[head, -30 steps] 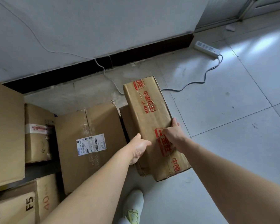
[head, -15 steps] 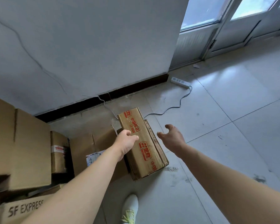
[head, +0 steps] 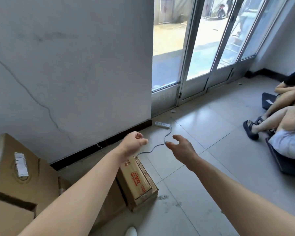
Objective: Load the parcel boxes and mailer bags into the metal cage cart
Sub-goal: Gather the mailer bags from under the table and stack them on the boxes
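both hands hang mid-frame, holding nothing: the left hand [head: 134, 142] has its fingers loosely curled, the right hand [head: 182, 147] has them spread and relaxed. the red-printed parcel box [head: 138, 181] lies on the tiled floor [head: 186, 193] at lower centre, partly under the left forearm, beside bigger cardboard boxes [head: 15, 167] at lower left.
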A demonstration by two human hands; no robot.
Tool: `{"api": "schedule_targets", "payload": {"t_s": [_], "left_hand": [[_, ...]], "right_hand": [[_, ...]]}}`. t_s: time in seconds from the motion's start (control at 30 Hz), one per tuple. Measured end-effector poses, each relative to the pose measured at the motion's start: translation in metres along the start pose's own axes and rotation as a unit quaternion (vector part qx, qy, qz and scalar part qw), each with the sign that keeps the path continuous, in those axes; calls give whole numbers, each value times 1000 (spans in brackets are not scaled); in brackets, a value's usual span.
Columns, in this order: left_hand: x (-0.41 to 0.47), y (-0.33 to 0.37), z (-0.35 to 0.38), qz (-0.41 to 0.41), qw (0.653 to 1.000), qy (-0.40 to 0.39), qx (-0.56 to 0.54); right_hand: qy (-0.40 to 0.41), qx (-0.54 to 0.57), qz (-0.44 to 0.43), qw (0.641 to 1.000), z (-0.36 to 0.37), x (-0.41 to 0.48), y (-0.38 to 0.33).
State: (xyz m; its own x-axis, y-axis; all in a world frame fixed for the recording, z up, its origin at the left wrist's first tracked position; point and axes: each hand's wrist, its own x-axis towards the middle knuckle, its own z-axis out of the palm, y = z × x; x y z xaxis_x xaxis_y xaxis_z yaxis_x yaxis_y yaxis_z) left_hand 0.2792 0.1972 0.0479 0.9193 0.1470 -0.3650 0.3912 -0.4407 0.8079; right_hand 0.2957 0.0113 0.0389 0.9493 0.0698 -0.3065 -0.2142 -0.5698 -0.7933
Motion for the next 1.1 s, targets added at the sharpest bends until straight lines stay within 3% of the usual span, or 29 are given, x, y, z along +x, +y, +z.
{"api": "schedule_targets", "payload": {"t_s": [0.23,0.47,0.53,0.77,0.9,1.1], "left_hand": [[-63,67,61,99,988,-103,52],[-115,108,107,263,930,-213,146],[-139,110,110,320,904,-223,178],[-241,118,113,527,760,-262,276],[-298,97,122,570,699,-323,285],[-397,53,137,609,634,-383,283]], "right_hand": [[108,44,49,992,-70,-98,25],[259,-83,110,956,-110,-208,49],[290,-113,131,941,-109,-242,49],[407,-159,174,882,-74,-378,38],[458,-154,226,846,-44,-461,50],[508,-133,296,798,12,-580,71]]}}
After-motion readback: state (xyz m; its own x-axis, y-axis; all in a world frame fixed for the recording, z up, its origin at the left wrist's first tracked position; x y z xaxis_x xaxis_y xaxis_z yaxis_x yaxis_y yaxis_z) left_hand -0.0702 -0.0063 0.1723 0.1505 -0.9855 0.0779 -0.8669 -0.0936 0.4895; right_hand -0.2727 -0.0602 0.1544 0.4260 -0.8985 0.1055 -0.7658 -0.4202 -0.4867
